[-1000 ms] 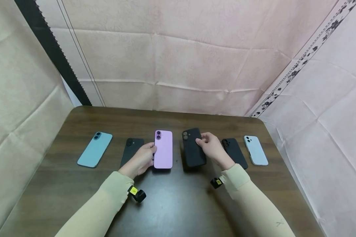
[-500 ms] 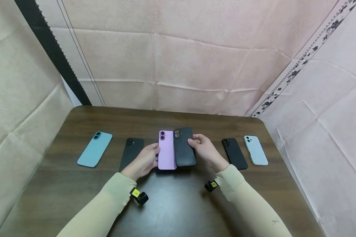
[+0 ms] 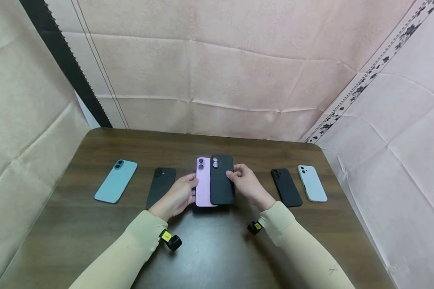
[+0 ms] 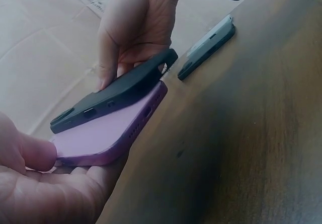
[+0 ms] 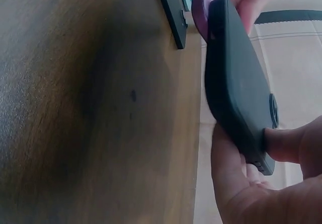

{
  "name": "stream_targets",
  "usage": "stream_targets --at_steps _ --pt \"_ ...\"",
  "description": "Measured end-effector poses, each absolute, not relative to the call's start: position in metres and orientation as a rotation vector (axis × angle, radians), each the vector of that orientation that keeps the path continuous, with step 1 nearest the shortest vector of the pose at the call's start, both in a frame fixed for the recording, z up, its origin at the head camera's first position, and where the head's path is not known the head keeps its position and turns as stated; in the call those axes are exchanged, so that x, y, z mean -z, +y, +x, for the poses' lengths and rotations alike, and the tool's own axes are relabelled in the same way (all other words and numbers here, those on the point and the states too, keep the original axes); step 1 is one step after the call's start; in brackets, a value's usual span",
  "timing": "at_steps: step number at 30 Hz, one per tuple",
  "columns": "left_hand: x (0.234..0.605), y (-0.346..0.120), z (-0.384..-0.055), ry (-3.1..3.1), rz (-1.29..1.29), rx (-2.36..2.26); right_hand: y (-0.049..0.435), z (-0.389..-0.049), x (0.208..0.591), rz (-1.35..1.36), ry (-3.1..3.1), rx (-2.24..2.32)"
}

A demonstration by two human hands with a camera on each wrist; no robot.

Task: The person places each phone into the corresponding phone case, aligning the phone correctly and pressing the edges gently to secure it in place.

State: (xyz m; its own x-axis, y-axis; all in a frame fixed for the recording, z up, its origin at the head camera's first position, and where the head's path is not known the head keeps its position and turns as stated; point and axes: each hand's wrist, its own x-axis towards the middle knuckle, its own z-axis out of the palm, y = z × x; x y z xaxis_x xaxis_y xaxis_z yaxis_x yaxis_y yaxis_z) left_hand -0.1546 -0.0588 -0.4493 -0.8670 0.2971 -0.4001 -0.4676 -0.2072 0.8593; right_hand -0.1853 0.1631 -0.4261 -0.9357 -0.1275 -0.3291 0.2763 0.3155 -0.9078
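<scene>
In the head view my left hand (image 3: 179, 194) pinches a purple phone (image 3: 203, 184) by its left edge, back side up. My right hand (image 3: 248, 182) holds a black phone case (image 3: 222, 180) by its right edge. The case overlaps the right part of the phone, and the phone's lenses show through its camera cutout. In the left wrist view the case (image 4: 110, 95) lies tilted over the phone (image 4: 100, 133), with a wedge of purple back showing between them. The right wrist view shows the case (image 5: 241, 78) in front of the phone (image 5: 201, 7).
A light blue phone (image 3: 115, 182) and a dark phone (image 3: 161, 184) lie on the left of the brown table (image 3: 209, 249). To the right lie a black phone or case (image 3: 286, 187) and a pale blue one (image 3: 312, 183). Fabric curtains (image 3: 202, 80) surround the table.
The black case has moved left from beside the purple phone to overlap it. The purple phone has shifted slightly right. Both hands have come closer together.
</scene>
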Motion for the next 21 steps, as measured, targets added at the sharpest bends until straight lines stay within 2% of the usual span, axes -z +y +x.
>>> stream_targets --at_steps 21 --pt "0.451 -0.057 -0.151 1.611 -0.007 -2.055 0.151 -0.176 0.424 0.051 2.294 1.535"
